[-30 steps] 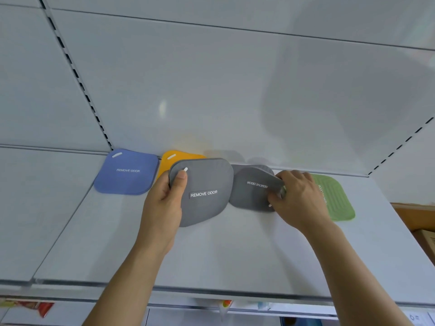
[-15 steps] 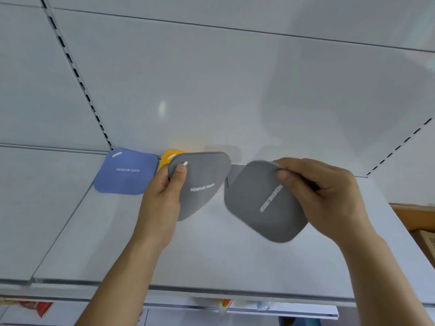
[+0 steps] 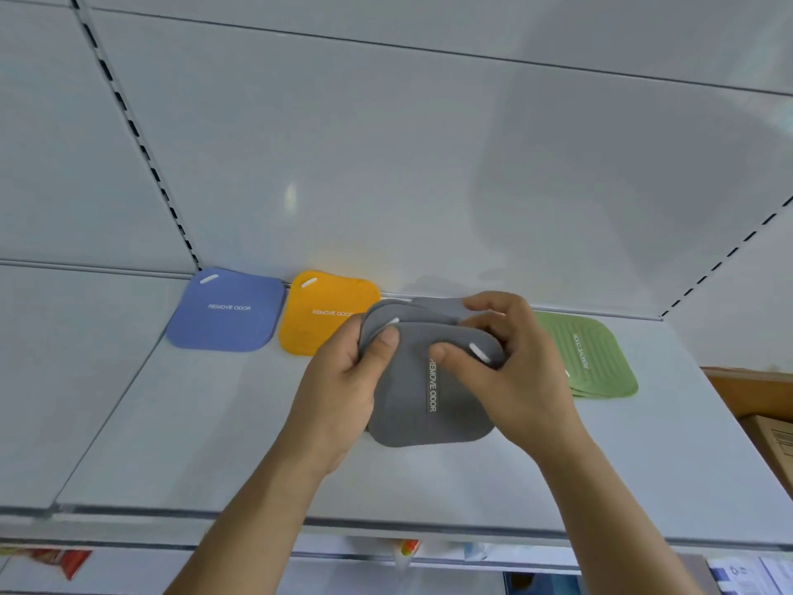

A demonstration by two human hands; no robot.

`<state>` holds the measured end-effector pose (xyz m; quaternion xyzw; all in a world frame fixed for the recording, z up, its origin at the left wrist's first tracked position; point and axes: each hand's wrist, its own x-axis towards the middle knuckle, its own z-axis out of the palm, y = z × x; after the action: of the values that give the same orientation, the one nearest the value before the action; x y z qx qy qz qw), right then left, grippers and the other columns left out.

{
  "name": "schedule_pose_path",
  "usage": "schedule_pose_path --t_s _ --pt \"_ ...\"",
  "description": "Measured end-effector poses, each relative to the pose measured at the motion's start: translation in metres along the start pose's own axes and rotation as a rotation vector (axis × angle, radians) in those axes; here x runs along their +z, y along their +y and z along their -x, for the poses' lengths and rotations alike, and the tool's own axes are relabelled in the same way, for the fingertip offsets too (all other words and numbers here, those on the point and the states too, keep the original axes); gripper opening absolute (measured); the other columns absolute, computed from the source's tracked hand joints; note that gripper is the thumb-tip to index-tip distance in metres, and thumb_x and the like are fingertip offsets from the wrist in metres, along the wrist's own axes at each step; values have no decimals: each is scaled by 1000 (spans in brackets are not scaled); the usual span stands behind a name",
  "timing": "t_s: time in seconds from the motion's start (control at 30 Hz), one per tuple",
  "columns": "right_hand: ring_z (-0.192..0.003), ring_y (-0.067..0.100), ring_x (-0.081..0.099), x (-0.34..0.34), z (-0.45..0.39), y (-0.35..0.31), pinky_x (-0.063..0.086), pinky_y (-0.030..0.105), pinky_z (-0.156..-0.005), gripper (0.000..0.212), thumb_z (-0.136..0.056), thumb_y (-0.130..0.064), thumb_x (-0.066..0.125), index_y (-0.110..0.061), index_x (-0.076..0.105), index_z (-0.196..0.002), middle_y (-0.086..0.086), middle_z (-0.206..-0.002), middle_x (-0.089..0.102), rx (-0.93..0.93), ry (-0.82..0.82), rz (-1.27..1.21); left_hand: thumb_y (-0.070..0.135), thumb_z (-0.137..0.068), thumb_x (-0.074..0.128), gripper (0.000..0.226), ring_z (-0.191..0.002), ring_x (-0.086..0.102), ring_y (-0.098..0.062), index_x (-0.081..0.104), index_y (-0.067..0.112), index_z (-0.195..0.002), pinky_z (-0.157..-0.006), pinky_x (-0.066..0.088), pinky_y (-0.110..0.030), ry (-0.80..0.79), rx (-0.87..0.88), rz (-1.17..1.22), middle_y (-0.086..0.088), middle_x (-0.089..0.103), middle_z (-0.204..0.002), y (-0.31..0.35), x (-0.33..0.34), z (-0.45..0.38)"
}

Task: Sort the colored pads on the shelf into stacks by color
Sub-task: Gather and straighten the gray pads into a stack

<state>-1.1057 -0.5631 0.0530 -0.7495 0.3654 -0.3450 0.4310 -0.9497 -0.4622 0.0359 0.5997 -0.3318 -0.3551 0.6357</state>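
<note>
Both hands hold a bundle of grey pads [image 3: 412, 405] above the middle of the white shelf [image 3: 214, 423]. My left hand [image 3: 343, 388] grips the bundle's left edge, thumb on top. My right hand [image 3: 510, 371] pinches its upper right corner, thumb beside the white slot. The top grey pad reads REMOVE ODOR sideways. A blue pad [image 3: 227, 311] lies flat at the back left. An orange pad [image 3: 322, 311] lies next to it, partly behind my left hand. A green stack [image 3: 592, 358] lies to the right, partly hidden by my right hand.
The shelf's white back panel [image 3: 386, 165] rises right behind the pads. A cardboard box [image 3: 772, 444] sits past the shelf's right end. Packaged goods [image 3: 47, 560] show on the level below the front edge.
My right hand carried its grey pad left and laid it over the grey pad in my left hand. The two now overlap as one bundle, and the orange pad and green stack are uncovered.
</note>
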Motion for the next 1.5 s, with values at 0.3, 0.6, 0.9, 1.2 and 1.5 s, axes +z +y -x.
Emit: schedule_pose_path --t_s 0.3,0.6,0.9,1.2,1.5 --pt "-79 9 64 -22 15 14 49 24 -72 16 -99 -29 59 -39 71 -99 -13 -84 72 -126 52 14 29 -109 50 31 -114 73 -12 81 28 -109 -106 52 -43 56 -171 232 7 79 -118 8 1 -2" --pt "-85 1 61 -42 -14 -20 41 7 -72 15 -96 -20 69 -31 76 -105 -16 -90 69 -458 -254 456 34 -110 48 30 -117 71 -19 78 30 -114 -107 50 -46 -72 -181 138 2 78 -120 6 2 0" --pt "-88 11 61 -1 -17 6 48 25 -72 16 -85 -26 84 -21 71 -93 -19 -94 64 -383 39 401 33 -111 43 36 -120 68 -32 76 25 -119 -110 48 -57 -67 -214 213 -8 75 -124 -4 3 2" --pt "-96 15 64 0 -21 12 53 34 -79 16 -87 -25 81 -21 65 -88 -15 -100 66 -372 -58 301 43 -103 47 40 -123 66 -31 73 24 -125 -113 45 -63 -19 -150 200 -6 74 -126 -13 6 -3" --pt "-84 15 62 8 -15 11 51 31 -68 12 -90 -25 76 -18 65 -89 -12 -89 62 -420 80 339 34 -105 58 22 -117 68 -9 71 25 -120 -104 51 -35 -45 133 -74 11 76 -119 -10 12 -7"
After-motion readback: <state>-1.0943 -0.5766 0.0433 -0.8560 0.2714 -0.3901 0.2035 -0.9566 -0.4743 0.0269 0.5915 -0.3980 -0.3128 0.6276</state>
